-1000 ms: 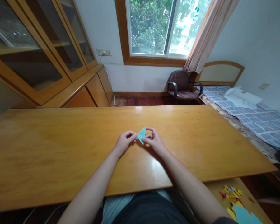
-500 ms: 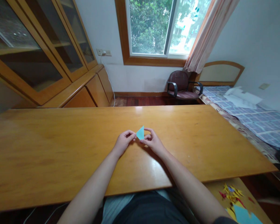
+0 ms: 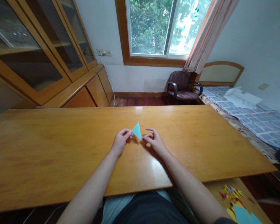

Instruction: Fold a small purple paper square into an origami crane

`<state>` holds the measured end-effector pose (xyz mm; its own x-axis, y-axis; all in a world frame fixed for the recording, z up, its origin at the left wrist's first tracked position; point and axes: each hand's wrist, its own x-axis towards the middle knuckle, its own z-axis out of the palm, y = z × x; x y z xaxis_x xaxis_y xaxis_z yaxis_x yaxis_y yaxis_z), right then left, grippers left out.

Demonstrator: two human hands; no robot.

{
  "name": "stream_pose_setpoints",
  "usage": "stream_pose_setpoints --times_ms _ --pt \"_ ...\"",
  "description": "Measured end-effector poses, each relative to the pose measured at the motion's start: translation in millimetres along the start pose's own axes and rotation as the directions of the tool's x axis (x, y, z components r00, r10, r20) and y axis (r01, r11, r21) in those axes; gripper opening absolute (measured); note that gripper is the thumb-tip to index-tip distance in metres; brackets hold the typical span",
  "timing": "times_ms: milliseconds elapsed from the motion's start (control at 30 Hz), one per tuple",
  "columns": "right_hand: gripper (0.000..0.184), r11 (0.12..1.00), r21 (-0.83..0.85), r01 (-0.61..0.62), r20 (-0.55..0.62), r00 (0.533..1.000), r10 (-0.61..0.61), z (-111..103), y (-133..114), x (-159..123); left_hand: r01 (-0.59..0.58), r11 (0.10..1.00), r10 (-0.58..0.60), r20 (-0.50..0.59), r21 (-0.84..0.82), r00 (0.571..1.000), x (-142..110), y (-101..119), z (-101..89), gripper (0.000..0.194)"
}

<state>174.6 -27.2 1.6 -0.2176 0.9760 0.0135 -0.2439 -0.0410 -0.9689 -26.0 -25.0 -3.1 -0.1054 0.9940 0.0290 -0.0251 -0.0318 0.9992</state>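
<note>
A small light-blue piece of folded paper point(image 3: 137, 130), triangular in outline, is held just above the table between my hands. My left hand point(image 3: 121, 140) pinches its left corner between thumb and fingers. At the paper's lower right corner, the thumb and a curled finger of my right hand point(image 3: 154, 141) come together. The right index finger is raised, apart from the paper. My fingertips hide the two gripped corners.
Beneath my hands stretches a wooden table point(image 3: 60, 149). At lower right, a lower surface point(image 3: 214, 189) holds yellow and red paper pieces point(image 3: 233, 194) and light-blue sheets point(image 3: 245, 214). Beyond the table stand a chair point(image 3: 179, 82), a bed point(image 3: 252, 109) and a cabinet point(image 3: 77, 96).
The paper has turned and shifted slightly left and up, showing a narrower triangle. My left hand moved a little left with it. My right index finger came away from its edge.
</note>
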Motion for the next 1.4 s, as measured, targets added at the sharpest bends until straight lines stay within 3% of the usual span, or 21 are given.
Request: stream_pose_setpoints --times_ms 167,300,400,833,933,1167,1400 --pt "0.052 0.995 0.102 -0.007 0.035 0.999 0.003 0 4 1 -0.021 0.991 0.004 0.122 0.133 0.992 -5 6 4.3 0.031" --pt "0.062 0.996 0.089 0.004 0.067 0.998 -0.01 -1 9 2 -0.08 0.969 0.015 0.269 0.233 0.963 -9 10 8.7 0.028" --pt "0.059 0.998 0.07 0.0 0.04 0.999 -0.003 -1 7 2 -0.118 0.952 0.024 0.317 0.282 0.948 -10 12 10.3 0.028" --pt "0.047 0.993 0.106 0.058 -0.216 0.976 -0.034 -15 12 8 -0.038 0.956 -0.056 0.308 0.291 0.95 -12 16 10.7 0.026" --pt "0.05 0.99 0.125 0.061 -0.216 0.976 -0.033 -15 11 9 -0.024 0.959 -0.067 0.305 0.284 0.95 -11 16 10.1 0.027" --pt "0.059 0.993 0.113 0.019 -0.067 0.998 -0.011 -7 9 5 -0.017 0.96 -0.076 0.317 0.279 0.945 -12 15 10.2 0.027" --pt "0.049 0.989 0.143 0.043 -0.231 0.973 -0.009 -13 9 10 -0.011 0.953 -0.093 0.325 0.303 0.941 -11 15 9.3 0.026"
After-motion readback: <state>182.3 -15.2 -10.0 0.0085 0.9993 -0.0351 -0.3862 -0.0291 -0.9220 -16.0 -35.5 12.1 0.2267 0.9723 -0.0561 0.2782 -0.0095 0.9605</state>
